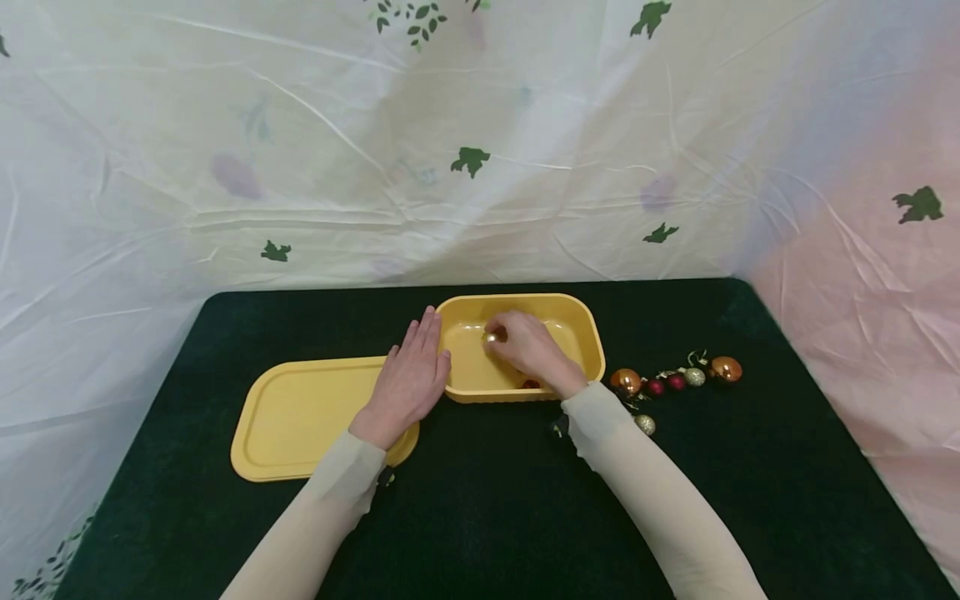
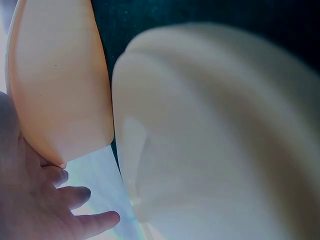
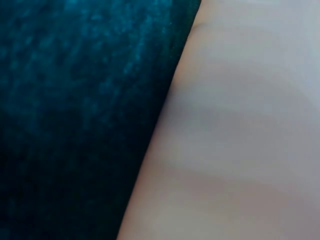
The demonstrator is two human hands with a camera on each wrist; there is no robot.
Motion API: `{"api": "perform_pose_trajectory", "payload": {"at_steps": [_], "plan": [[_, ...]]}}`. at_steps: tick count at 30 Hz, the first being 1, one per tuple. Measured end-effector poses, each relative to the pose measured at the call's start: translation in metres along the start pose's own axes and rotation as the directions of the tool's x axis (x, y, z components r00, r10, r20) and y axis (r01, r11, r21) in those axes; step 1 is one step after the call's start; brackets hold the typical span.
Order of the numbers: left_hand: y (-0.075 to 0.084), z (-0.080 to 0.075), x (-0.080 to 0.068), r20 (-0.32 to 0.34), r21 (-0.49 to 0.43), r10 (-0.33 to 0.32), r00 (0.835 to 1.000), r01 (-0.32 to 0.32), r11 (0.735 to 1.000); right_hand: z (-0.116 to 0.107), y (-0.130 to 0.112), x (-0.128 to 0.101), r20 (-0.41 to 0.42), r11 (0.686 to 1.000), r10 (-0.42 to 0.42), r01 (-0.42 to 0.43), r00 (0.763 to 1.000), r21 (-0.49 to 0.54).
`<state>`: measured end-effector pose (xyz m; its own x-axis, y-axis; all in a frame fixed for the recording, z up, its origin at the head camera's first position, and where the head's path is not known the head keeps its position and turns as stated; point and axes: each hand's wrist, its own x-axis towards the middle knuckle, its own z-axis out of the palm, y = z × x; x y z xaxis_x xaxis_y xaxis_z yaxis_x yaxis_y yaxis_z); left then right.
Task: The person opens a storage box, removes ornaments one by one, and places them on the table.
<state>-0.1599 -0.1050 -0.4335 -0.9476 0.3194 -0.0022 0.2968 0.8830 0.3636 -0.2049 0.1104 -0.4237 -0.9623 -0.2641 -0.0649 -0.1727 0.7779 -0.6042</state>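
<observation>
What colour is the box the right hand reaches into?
Yellow box, seen best in the head view.

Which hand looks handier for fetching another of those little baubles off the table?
Probably the right hand: the baubles lie on its side, just right of the yellow tub. The left hand lies flat against the tub's far side.

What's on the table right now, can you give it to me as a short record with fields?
surface: dark green cloth
container: yellow tub, open
lid: yellow lid, flat, left of the tub
left hand: left hand, flat against the tub's left wall
right hand: right hand, inside the tub, fingers curled on a small shiny bauble
loose items: baubles, right of the tub
</observation>
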Motion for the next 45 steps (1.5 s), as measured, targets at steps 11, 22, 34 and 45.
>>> {"api": "perform_pose_trajectory", "payload": {"at_steps": [11,22,34,45], "plan": [[0.000,-0.002,-0.001,-0.005,0.009,0.008,1.000,-0.008,1.000,-0.015,-0.003,-0.015,-0.054,0.997,-0.056,0.059,0.997,0.058],[0.002,-0.002,-0.002,-0.006,0.013,0.009,1.000,-0.009,1.000,-0.030,0.000,-0.040,-0.135,0.989,-0.109,0.122,0.985,0.089],[0.000,-0.001,-0.002,-0.007,0.013,0.011,1.000,-0.011,1.000,-0.048,0.002,-0.071,-0.177,0.983,-0.140,0.158,0.974,0.093],[0.002,-0.001,-0.002,-0.009,0.000,0.008,1.000,-0.008,1.000,-0.069,0.010,-0.099,-0.217,0.979,-0.166,0.186,0.962,0.078]]}}
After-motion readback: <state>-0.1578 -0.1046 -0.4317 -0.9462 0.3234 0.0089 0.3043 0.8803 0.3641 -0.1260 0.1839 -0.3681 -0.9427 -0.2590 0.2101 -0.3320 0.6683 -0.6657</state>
